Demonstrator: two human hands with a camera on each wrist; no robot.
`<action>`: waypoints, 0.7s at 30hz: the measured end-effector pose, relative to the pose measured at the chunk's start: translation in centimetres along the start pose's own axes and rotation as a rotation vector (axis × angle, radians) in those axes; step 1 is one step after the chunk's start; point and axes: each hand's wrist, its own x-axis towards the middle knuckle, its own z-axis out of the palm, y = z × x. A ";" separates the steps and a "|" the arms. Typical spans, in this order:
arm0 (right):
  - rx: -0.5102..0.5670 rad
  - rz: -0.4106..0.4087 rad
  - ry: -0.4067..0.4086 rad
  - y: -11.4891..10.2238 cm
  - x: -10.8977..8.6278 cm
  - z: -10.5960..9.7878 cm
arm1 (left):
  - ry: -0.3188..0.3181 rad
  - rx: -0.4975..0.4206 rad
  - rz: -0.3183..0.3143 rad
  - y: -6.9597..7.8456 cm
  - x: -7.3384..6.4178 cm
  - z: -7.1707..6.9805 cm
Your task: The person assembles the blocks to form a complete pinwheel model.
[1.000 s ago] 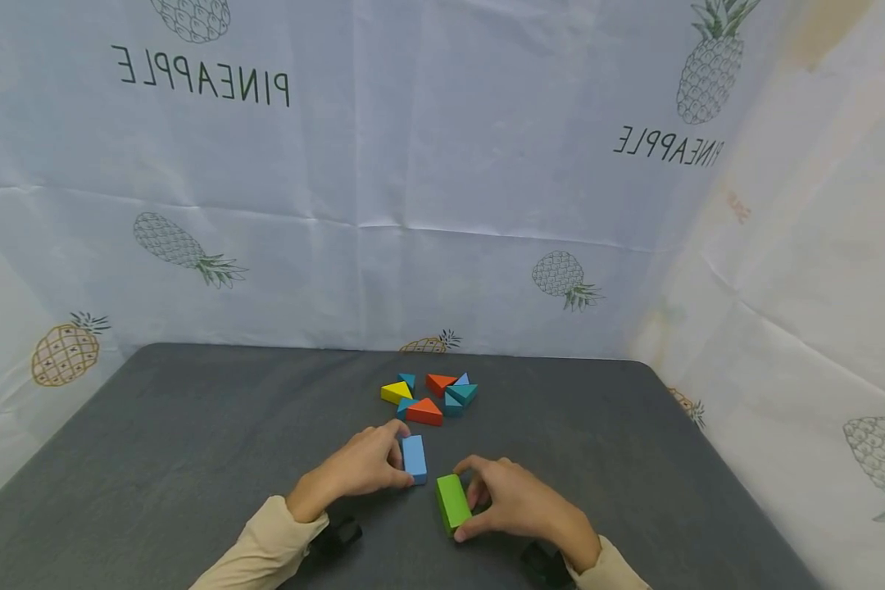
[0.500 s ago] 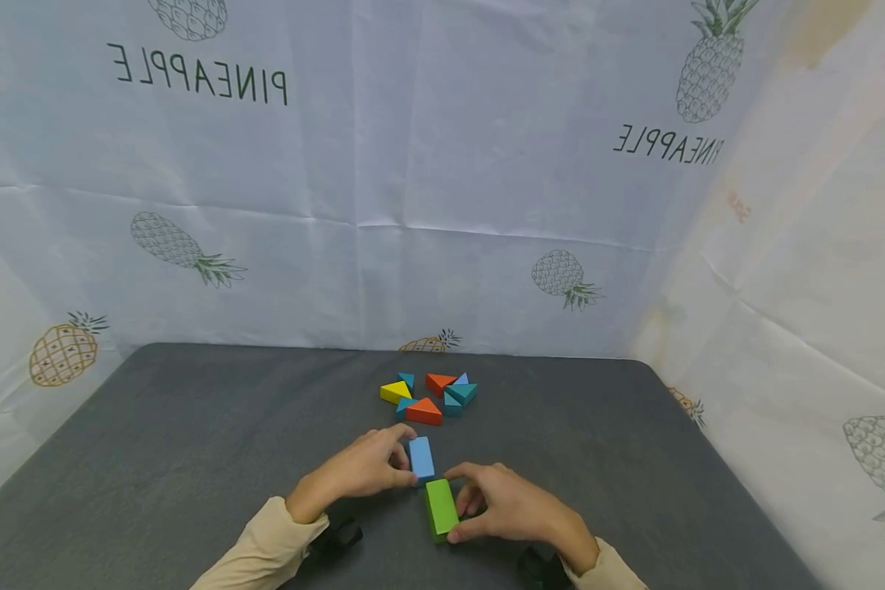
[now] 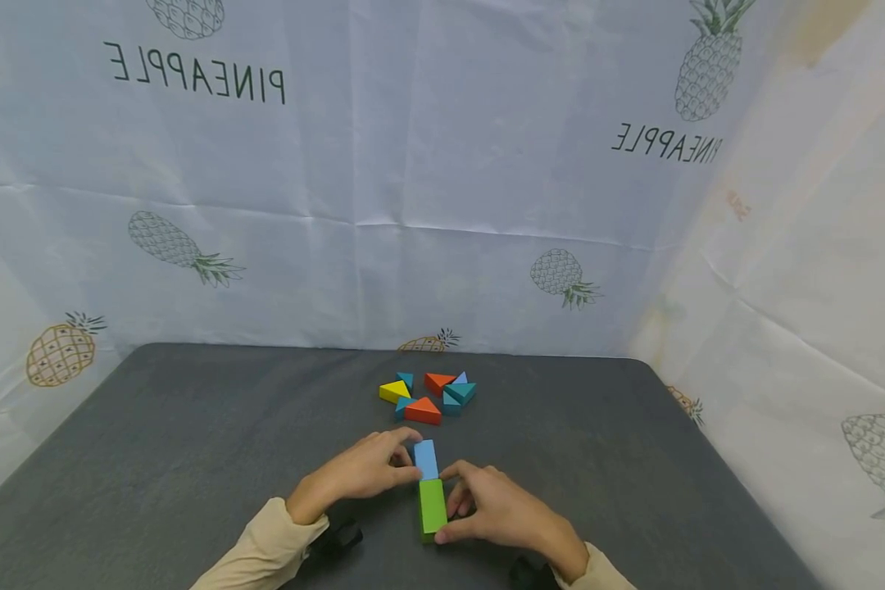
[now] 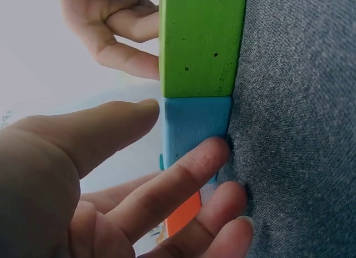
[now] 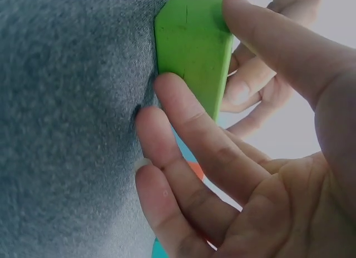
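Note:
A blue rectangular block (image 3: 426, 460) and a green rectangular block (image 3: 433, 506) lie end to end on the dark table, the blue one farther away. In the left wrist view their ends meet in a straight seam. My left hand (image 3: 367, 465) holds the blue block from the left, thumb near its close end and index finger at the far end. From the right, my right hand (image 3: 497, 508) grips the green block (image 5: 194, 46). Its thumb is at the near end, and the other fingers lie along the right side.
Beyond the hands lies a loose ring of triangular blocks, among them a yellow block (image 3: 394, 392), a red block (image 3: 423, 411) and a teal block (image 3: 460, 393). A white pineapple-print cloth (image 3: 442, 164) hangs behind the dark tabletop (image 3: 229, 426).
The blue block has slid right and slightly nearer with my left hand. My right hand has shifted the green block left and straightened it, bringing the two blocks into line, end against end.

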 end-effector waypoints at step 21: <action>0.010 0.038 -0.008 -0.7 -0.2 0.5 | -0.032 0.010 -0.002 0.3 -0.3 0.2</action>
